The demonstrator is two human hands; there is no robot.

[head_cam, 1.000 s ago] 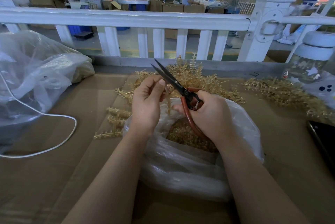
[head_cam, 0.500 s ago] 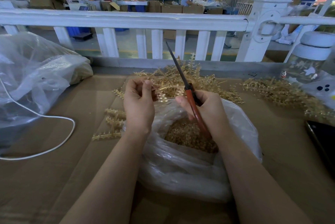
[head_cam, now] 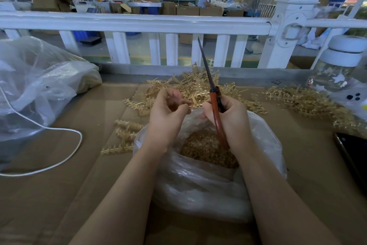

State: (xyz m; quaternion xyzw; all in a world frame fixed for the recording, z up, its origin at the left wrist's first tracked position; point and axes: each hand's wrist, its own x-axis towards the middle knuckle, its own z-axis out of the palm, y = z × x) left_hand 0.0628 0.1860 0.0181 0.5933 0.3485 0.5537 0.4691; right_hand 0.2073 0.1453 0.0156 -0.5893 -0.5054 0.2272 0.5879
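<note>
My right hand (head_cam: pixel 228 119) grips red-handled scissors (head_cam: pixel 213 98), blades closed and pointing up and away. My left hand (head_cam: pixel 167 111) pinches a small golden plastic strip (head_cam: pixel 195 103) between thumb and fingers, just left of the scissors. Both hands hover over an open clear plastic bag (head_cam: pixel 198 185) that holds many small golden cut pieces (head_cam: pixel 206 147). Behind the hands lies a heap of golden plastic sprues (head_cam: pixel 190 86) on the cardboard-covered table (head_cam: pixel 79 195).
A large clear bag (head_cam: pixel 33 86) and a white cable (head_cam: pixel 65 157) lie at the left. More golden sprues (head_cam: pixel 301 102) spread to the right, beside a glass jar with a white lid (head_cam: pixel 337 68) and a dark phone (head_cam: pixel 353 157). A white railing (head_cam: pixel 139 23) borders the table's far side.
The scissors went from open, blades slanting left, to closed and pointing upward. My left hand lowered slightly and now pinches a strip close to the scissors.
</note>
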